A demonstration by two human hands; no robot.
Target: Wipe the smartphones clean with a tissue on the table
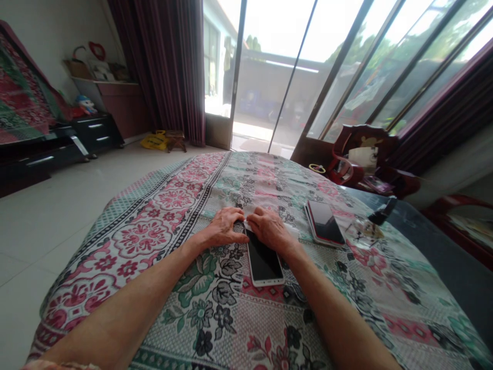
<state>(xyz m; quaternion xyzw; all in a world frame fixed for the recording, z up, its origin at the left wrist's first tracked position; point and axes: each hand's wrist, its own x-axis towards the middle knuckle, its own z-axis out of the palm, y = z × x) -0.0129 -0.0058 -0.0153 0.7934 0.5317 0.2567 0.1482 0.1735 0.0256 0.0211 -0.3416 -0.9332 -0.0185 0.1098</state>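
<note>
A white phone (264,262) with a dark screen lies flat on the floral cloth (162,231). Both my hands rest at its far end. My left hand (225,227) has its fingers curled, fingertips touching the phone's top left corner. My right hand (271,229) lies over the top of the phone, fingers bent and pressed on a small white piece (248,224) at the phone's upper edge. What the fingers pinch there is mostly hidden. A second phone (325,222) with a dark screen lies to the right, apart from my hands.
Clear wrapping and a dark small object (379,215) lie right of the second phone. A red wooden chair (360,154) with a white item stands beyond the table's far right edge. Dark drawers (96,133) and tiled floor are to the left, glass doors ahead.
</note>
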